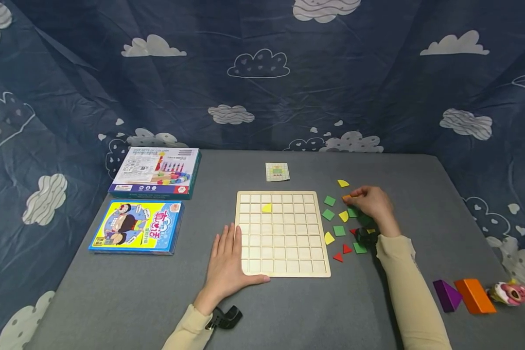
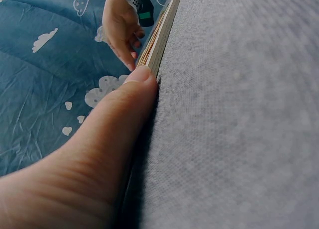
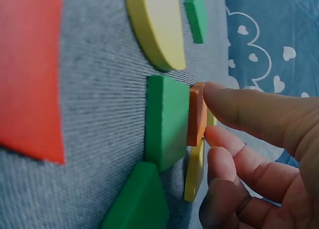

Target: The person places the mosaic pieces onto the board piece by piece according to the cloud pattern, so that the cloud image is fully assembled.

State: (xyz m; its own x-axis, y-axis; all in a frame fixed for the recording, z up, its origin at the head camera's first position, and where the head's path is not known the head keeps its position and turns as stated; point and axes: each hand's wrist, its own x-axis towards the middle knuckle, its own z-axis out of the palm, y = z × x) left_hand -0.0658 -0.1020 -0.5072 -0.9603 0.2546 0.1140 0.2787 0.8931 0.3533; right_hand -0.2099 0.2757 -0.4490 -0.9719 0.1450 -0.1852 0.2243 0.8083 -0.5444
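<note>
Grey felt table under a blue cloud-print cloth, with a wooden puzzle game in the middle.

From the left: two game boxes (image 1: pixel 154 172) lie flat, then the left hand (image 1: pixel 227 260) rests with straight, relaxed fingers at the lower left corner of the wooden grid board (image 1: pixel 282 234), the thumb pressed along its near edge. One yellow piece (image 1: pixel 267 208) sits in the grid. Right of the board lie scattered green, yellow and red tiles (image 1: pixel 339 231). At their far side the right hand (image 1: pixel 372 203) pinches a small orange piece (image 3: pixel 196 115) between thumb and fingertips, standing on its edge just beside a green square (image 3: pixel 166 120). The board lies to the left of this grip, so the right hand is the nearer one to the piece.
</note>
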